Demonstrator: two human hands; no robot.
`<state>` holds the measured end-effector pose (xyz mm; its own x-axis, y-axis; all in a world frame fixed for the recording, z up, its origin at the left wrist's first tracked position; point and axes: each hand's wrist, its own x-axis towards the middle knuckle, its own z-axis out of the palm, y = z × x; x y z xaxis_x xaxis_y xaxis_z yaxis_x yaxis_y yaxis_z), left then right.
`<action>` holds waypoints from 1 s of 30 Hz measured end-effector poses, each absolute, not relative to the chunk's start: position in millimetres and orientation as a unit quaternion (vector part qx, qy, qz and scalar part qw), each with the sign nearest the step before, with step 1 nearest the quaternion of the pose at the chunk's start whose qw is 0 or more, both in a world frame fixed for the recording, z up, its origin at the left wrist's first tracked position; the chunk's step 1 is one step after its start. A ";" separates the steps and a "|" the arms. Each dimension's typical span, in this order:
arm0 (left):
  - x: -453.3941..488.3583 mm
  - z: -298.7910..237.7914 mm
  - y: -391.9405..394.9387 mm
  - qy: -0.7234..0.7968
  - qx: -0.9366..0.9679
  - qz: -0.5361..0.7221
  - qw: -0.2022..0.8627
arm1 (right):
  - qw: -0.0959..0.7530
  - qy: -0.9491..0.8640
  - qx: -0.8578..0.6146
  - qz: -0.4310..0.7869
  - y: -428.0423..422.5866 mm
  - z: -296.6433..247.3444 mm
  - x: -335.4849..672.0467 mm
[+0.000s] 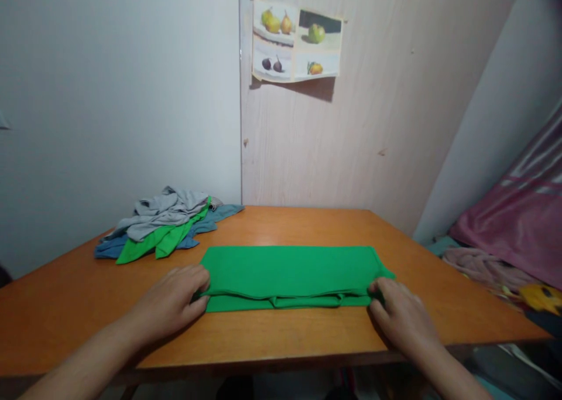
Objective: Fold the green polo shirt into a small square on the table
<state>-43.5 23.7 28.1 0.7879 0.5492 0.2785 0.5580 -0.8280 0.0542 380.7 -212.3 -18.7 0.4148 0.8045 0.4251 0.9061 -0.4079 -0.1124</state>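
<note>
A bright green cloth (pixel 290 274) lies folded into a long rectangle in the middle of the orange wooden table (pixel 307 224). My left hand (pixel 173 300) is closed on the cloth's near left corner, fingers curled over the folded edge. My right hand (pixel 401 318) pinches the near right corner, fingertips tucked into the layers. Both hands rest on the table top.
A heap of crumpled clothes (pixel 164 224), grey, green and blue, sits at the table's back left. A fruit poster (pixel 296 40) hangs on the wall panel behind. To the right, off the table, lie pink and purple fabrics (pixel 513 236) and a yellow item (pixel 542 297).
</note>
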 end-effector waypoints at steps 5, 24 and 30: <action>-38.3 36.6 21.6 -0.312 -0.938 -0.154 -0.012 | 0.220 -0.445 -0.848 -0.183 -224.5 -13.1 402.4; 20.1 25.9 -1.0 -0.227 -0.937 -0.188 -0.189 | 0.131 -0.523 -0.822 -0.184 -212.6 -0.8 406.2; 38.6 29.6 -7.7 -0.203 -0.929 -0.221 -0.216 | 0.250 -0.611 -0.740 -0.127 -203.1 1.6 382.7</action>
<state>38.6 -7.7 29.6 0.8196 0.4733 0.3230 0.2827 -0.8242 0.4907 382.7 -203.1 1.6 0.2199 0.8415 0.4934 0.9684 -0.1273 -0.2145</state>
